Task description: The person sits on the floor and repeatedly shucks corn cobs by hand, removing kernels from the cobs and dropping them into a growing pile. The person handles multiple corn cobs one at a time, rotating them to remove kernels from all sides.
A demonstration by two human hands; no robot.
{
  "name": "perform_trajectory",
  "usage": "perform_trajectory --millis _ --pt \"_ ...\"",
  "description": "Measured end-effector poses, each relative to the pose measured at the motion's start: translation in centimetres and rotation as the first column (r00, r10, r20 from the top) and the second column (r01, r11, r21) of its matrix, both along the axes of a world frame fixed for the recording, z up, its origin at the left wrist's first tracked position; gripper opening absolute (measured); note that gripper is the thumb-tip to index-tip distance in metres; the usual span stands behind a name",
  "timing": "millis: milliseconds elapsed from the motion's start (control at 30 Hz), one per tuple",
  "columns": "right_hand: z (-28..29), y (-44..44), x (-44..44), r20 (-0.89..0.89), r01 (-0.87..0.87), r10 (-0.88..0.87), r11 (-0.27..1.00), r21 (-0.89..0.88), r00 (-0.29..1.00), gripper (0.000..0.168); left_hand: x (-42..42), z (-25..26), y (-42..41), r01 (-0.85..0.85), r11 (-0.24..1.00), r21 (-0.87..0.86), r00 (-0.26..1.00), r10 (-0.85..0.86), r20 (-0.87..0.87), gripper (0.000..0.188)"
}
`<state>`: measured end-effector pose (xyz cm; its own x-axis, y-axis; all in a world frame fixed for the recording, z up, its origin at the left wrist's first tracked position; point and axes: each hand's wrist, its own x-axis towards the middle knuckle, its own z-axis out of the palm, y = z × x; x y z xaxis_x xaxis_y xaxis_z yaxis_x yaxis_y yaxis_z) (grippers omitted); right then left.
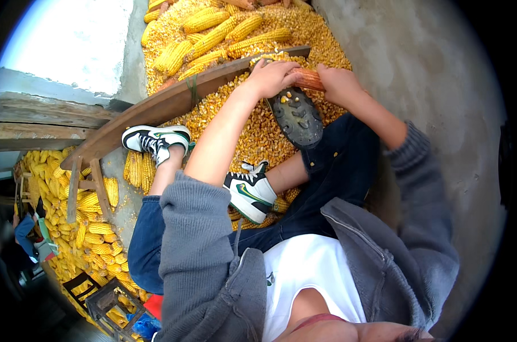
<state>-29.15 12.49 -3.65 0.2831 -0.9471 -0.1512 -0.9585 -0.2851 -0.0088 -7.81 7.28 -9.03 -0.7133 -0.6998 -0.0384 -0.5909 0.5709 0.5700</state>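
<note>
Between my two hands is a reddish, largely bare corn cob [309, 80]. My right hand [340, 85] grips its right end, and the fingers of my left hand [272, 78] close over its left end. Just below the cob, a dark rubber shoe sole [299, 119] points toward me, with a few loose kernels on it. Its upper part is hidden by my left hand and the cob. Behind my hands runs a long wooden bench plank [156, 104], with green cord tied around it. Shelled corn kernels [258, 137] lie heaped beneath my forearms.
Beyond the plank, whole ears of corn [211, 38] rest on more kernels. A large pile of ears [96, 239] spreads at left, around the bench legs [98, 184]. A wooden stool [113, 301] and blue plastic bag [145, 325] stand lower left. Another person [25, 231] is at far left.
</note>
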Motion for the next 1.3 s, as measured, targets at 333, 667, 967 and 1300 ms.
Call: perform_trajectory --millis 333,667,967,1300 --pt "8.5 0.9 -1.3 0.545 -0.282 -0.377 0.564 0.776 0.749 0.059 3.4 5.3 4.2 0.12 0.776 0.62 0.799 0.295 -0.524 0.066" --pt "0.4 4.5 -3.2 -0.017 -0.278 0.281 0.938 -0.207 0.959 0.022 -0.1 1.5 5.6 -0.016 1.0 0.006 0.962 0.017 -0.271 0.046" --pt "2.7 4.6 -1.9 -0.571 -0.532 0.228 0.718 -0.448 0.788 0.022 4.4 -0.4 5.1 -0.208 0.954 0.215 0.826 0.289 -0.483 0.028" --pt "9.9 0.4 1.0 -0.678 -0.245 0.285 0.957 0.157 0.678 0.022 9.3 1.9 13.6 -0.371 0.908 0.195 0.681 0.409 -0.607 0.022"
